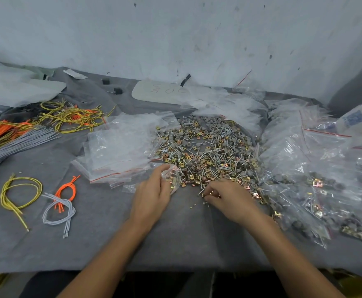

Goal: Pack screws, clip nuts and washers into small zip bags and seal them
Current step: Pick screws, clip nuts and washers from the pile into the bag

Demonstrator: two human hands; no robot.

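While left hand point(152, 196) grips zip bag point(173, 179) between fingers, right hand point(226, 197) fingers pinching screws point(202, 192)

table cover point(102, 239): matt grey cloth | zip bags point(120, 151): glossy clear plastic | screws point(205, 155): shiny metal

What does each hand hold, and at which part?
The left hand pinches a small zip bag at its edge; the right hand pinches small metal pieces from the pile.

Place: packing workshop | hardware heap point(205, 151) — stacked zip bags point(120, 151) | wire bundles point(14, 143)
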